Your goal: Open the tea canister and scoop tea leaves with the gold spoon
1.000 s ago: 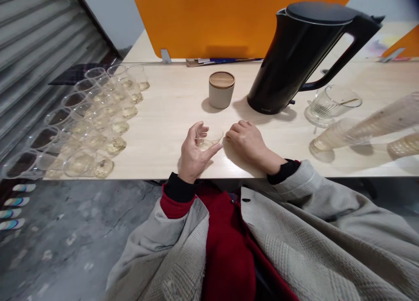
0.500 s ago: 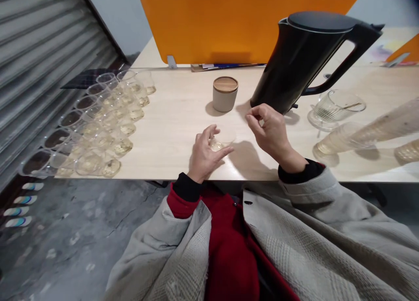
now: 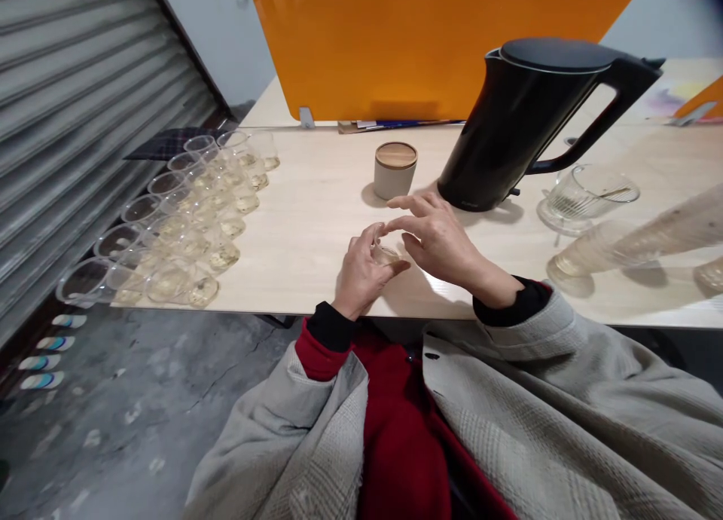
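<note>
In the head view a small clear plastic cup [image 3: 387, 257] stands at the table's middle. My left hand [image 3: 360, 277] curls round its left side, fingers and thumb closed on it. Over the cup's right side reaches my right hand [image 3: 443, 241], its fingers stretched out and the thumb apart, with nothing seen in it. Whether its fingertips touch the rim cannot be made out. Just behind the hands sits a grey canister [image 3: 394, 181] with a wooden lid. A black electric kettle [image 3: 502, 128] rises to the right of it.
Rows of clear cups [image 3: 169, 282] with pale contents crowd the table's left end. To the right are a ribbed glass cup [image 3: 593, 196] and stacks of plastic cups [image 3: 649, 234] lying toward the edge. An orange partition [image 3: 429, 45] stands along the back of the table [image 3: 305, 226].
My right hand has moved left to the cup, and its curled fingers have spread out. My left hand still holds the cup. The whole view has shifted slightly.
</note>
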`<move>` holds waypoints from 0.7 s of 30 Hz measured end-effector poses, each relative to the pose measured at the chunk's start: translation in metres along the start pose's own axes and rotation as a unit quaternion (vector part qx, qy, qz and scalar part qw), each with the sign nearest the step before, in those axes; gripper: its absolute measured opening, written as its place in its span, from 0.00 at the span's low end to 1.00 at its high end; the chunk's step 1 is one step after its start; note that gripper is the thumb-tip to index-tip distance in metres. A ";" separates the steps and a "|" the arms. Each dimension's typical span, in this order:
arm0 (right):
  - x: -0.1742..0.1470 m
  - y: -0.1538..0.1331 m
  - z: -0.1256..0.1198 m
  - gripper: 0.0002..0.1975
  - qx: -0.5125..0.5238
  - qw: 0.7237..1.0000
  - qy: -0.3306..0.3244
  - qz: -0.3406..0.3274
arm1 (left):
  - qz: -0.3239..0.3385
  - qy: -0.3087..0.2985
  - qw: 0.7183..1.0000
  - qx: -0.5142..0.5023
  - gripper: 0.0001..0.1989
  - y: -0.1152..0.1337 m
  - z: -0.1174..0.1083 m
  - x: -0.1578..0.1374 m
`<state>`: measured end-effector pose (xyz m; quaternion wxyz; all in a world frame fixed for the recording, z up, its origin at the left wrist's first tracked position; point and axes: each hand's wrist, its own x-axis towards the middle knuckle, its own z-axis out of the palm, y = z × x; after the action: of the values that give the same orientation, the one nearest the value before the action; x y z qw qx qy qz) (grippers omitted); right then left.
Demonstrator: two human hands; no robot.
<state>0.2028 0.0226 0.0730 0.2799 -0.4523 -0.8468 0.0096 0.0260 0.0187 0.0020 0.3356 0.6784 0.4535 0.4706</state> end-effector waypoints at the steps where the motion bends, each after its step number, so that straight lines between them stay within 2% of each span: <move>1: -0.001 0.001 0.000 0.14 0.004 1.000 0.005 0.004 | 0.000 0.001 1.000 -0.002 0.35 -0.001 0.000 0.000; 3: -0.001 0.003 0.001 0.05 0.014 1.000 0.010 0.017 | 0.000 0.000 1.000 -0.001 0.34 -0.001 0.000 0.000; 7: -0.001 0.009 0.008 0.08 0.032 0.999 0.000 0.032 | 0.000 -0.007 1.000 0.008 0.34 0.001 0.000 0.000; 11: -0.001 0.008 0.006 0.20 0.047 0.999 0.006 0.022 | -0.009 -0.004 1.000 0.007 0.34 0.004 0.000 -0.001; 15: 0.005 0.012 -0.006 0.10 0.083 0.995 0.041 0.031 | -0.016 0.013 1.000 0.010 0.34 0.002 0.000 0.001; 18: 0.023 0.034 -0.008 0.18 0.062 0.992 0.086 0.061 | -0.019 0.017 1.000 0.009 0.36 -0.001 0.002 0.002; 21: 0.050 0.068 0.001 0.27 0.017 0.988 0.115 0.104 | -0.016 0.020 1.000 0.004 0.37 -0.002 0.003 0.003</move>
<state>0.2328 0.1018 0.0771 0.3802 -0.5312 -0.7571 0.0013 0.0286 0.0227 -0.0001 0.3314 0.6630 0.4723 0.4770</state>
